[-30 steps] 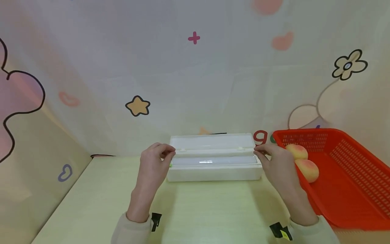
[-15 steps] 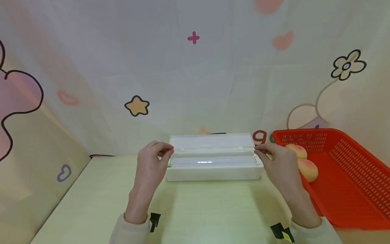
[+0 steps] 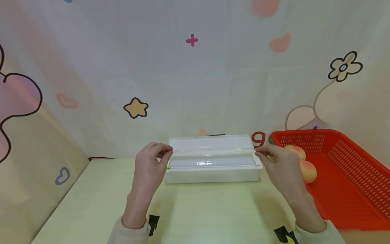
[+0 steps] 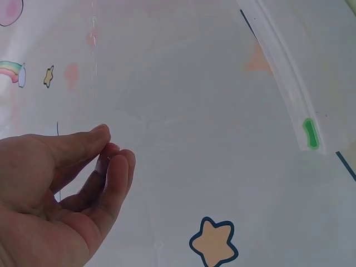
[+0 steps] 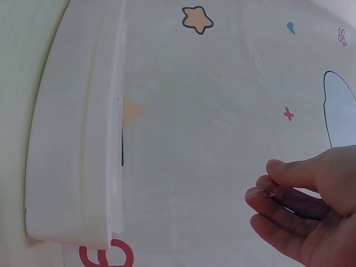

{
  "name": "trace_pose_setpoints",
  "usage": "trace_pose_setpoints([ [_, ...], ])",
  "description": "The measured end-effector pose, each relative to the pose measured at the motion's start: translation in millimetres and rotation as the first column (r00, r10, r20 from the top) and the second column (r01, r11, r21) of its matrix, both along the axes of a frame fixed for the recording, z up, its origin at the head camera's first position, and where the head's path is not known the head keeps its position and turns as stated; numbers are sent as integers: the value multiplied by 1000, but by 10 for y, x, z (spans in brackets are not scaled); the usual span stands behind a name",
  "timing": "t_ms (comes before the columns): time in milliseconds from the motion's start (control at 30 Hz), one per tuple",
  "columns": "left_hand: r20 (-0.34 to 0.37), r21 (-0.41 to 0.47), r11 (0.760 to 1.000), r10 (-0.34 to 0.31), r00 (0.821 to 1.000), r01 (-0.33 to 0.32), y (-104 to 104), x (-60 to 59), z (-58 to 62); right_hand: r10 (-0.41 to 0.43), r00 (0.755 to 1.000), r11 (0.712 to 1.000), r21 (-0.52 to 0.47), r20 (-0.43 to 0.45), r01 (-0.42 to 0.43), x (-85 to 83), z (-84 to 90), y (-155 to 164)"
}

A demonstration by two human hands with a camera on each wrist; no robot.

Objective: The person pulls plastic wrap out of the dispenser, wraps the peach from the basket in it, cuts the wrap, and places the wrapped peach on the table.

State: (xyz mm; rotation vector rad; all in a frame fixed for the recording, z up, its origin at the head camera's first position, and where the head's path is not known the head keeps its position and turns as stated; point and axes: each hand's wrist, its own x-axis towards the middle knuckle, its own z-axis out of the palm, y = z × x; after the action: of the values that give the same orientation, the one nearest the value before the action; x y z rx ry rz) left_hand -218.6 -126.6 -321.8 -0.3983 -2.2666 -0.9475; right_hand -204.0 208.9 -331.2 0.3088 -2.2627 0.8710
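Note:
A white cling film dispenser stands on the table against the backdrop, its lid tipped back. Inside, the film roll shines under the light. My left hand and right hand are raised in front of the box's two ends, thumbs against fingertips. Between them runs the edge of clear cling film, a thin glinting line in both wrist views. My left hand pinches one corner and my right hand the other. A green tab shows at the dispenser's left end.
At the right stands a red plastic basket with two peaches by its near-left wall, close to my right hand. A patterned cloth backdrop rises behind the table. Black straps show at both sleeves.
Both hands keep their pinch on the film. They have drifted slightly apart, the left one a little left and the right one a little right. The dispenser stays in place.

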Motion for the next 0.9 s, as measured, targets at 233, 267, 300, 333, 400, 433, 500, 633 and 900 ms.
trace_pose_setpoints([
  [233, -30, -5, 1000, -4, 1000, 4, 6, 42, 8, 22, 998, 1000, 16, -59, -21, 23, 1, 23],
  [267, -34, -8, 1000, -3, 999, 3, 2, 53, 4, 27, 998, 999, 20, -64, -26, 28, 1, 27],
  [300, -38, -12, 1000, -3, 999, 2, -3, 65, -1, 31, 997, 999, 23, -70, -30, 36, 0, 30],
  [333, -41, -18, 1000, -2, 999, 1, -8, 78, -6, 35, 997, 999, 27, -76, -33, 44, 1, 33],
  [400, -50, -24, 1000, -4, 999, 3, -17, 104, -15, 39, 996, 999, 35, -83, -36, 65, 6, 39],
  [433, -55, -26, 1000, -6, 998, 4, -23, 117, -23, 38, 996, 999, 39, -84, -35, 75, 8, 41],
  [500, -69, -33, 999, -11, 998, 9, -35, 140, -36, 35, 996, 999, 45, -84, -31, 94, 14, 45],
  [633, -106, -41, 999, -25, 994, 21, -50, 176, -53, 29, 996, 998, 59, -88, -24, 119, 30, 54],
  [900, -140, -50, 998, -40, 989, 33, -60, 236, -49, 42, 993, 997, 64, -114, -35, 136, 42, 67],
])
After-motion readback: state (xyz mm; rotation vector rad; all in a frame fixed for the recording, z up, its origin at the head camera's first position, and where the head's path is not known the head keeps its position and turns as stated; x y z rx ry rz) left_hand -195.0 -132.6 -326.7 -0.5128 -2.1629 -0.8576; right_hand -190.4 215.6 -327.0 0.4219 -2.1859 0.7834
